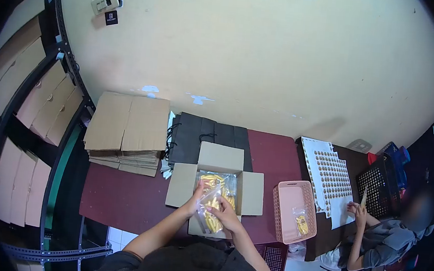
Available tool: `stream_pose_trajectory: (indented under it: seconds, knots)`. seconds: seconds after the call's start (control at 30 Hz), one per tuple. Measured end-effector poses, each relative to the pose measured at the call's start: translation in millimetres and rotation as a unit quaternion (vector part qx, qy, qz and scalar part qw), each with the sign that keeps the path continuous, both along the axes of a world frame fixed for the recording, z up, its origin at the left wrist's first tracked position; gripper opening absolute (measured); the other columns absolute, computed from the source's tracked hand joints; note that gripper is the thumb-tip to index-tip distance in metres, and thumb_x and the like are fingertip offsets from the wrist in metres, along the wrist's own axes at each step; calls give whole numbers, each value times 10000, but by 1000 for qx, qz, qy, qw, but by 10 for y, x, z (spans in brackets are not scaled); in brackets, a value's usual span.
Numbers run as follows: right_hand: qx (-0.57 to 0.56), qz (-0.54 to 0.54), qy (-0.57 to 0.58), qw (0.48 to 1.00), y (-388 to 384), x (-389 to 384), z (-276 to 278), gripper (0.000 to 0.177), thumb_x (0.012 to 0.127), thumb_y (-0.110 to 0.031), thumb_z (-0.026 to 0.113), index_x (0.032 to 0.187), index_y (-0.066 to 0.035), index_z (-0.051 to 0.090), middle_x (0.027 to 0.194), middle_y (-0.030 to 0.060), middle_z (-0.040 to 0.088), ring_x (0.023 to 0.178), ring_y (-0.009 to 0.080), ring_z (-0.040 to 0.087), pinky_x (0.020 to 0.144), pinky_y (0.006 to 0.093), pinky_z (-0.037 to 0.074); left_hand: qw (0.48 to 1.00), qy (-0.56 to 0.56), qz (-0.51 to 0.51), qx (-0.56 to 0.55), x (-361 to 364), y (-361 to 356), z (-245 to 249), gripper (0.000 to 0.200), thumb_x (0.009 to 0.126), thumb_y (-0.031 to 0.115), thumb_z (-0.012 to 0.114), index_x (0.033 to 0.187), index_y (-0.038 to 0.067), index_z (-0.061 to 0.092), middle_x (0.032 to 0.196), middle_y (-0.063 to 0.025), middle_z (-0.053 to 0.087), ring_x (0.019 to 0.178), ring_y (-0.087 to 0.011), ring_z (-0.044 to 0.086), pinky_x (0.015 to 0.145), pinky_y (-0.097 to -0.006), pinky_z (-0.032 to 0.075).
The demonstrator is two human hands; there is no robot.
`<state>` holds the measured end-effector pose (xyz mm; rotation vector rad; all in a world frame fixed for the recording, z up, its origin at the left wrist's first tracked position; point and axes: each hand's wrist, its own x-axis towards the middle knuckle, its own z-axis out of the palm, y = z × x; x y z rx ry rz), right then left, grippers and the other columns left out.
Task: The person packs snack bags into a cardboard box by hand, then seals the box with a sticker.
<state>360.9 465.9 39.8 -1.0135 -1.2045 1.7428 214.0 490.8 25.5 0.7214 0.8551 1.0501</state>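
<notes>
Pouch over carton, basket nearby

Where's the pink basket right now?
In the head view, the pink basket is right of centre, between the open box on its left and the printed sheets on its right.

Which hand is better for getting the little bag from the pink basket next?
Probably the right hand: it is nearer the pink basket and the little bag inside. The left hand is farther away. Both hold another bag.
</notes>
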Motion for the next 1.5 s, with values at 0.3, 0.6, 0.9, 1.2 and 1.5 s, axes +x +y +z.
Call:
stream_pose_trajectory:
  seconds: [0.3,0.6,0.9,1.2,1.5]
  knots:
    - [72,-309,-80,945,89,-51,-382,239,870,-152,622,1031,-4,525,884,49,615,792,92,561,699,238,442,990,65,-9,129,328,-241,-401,554,879,102,591,1349,27,309,1295,-134,436,1221,-199,396,1035,-322,292]
    - [-18,-284,-69,956,680,659,-129,153,796,-162,676,860,-39,612,748,15,616,589,81,543,517,222,406,980,125,-145,47,180,-179,-20,583,911,145,551,1400,93,238,1262,-146,407,1111,-210,489,895,-300,412]
    - [-66,-143,-131,979,709,1198,5,192,830,-157,637,887,25,656,769,63,644,652,95,602,574,196,479,980,152,22,126,-16,172,-282,519,835,-34,542,1313,87,380,1110,-79,443,829,-113,545,711,-235,473]
    - [42,-131,-538,832,421,523,-139,413,803,-202,670,1143,1,553,839,192,597,686,271,634,631,341,528,806,503,99,297,-4,314,-213,586,786,73,595,1321,76,356,1341,-263,231,1282,-416,220,1061,-474,212]
    - [276,-2,-556,784,348,394,-715,483,797,-206,637,1264,-170,519,1134,212,533,1050,372,517,908,415,428,631,687,-110,343,46,4,-518,458,802,120,528,1258,134,486,1300,-158,436,1246,-394,357,1058,-570,184]
